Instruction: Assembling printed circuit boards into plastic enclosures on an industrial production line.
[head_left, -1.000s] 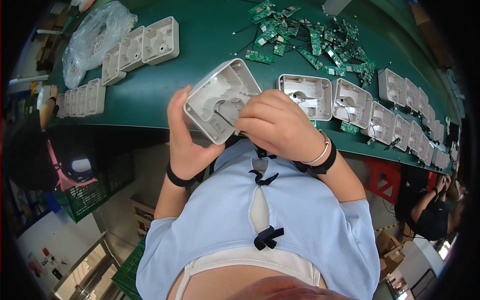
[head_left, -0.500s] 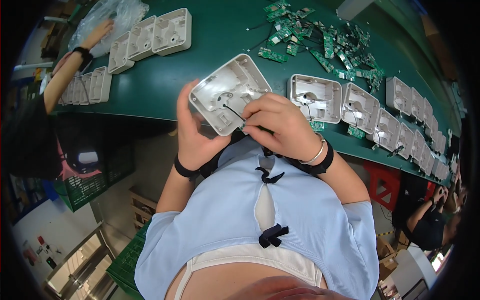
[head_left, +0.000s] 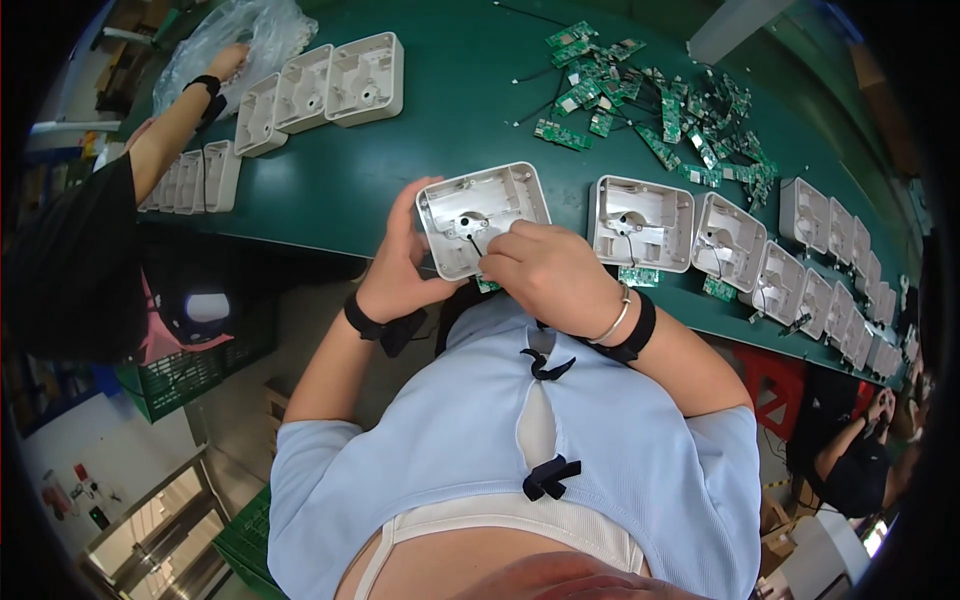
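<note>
While left hand (head_left: 398, 268) cradles white housing (head_left: 484, 216), right hand (head_left: 545, 272) pinches inside.

Bright even overhead light, soft shadows, sharp centre, fisheye-bent dark rim

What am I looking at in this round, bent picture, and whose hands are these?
A camera worn on a person's head looks down; its wide lens bends straight edges. There is no machine. The left hand holds a white plastic housing, open side up, at the edge of a green table. The right hand works with its fingertips inside the housing, where a thin dark wire shows. On the table lie a row of similar housings, a heap of small green circuit boards, and more housings further left. Another person's hand reaches to a clear plastic bag there.
</note>
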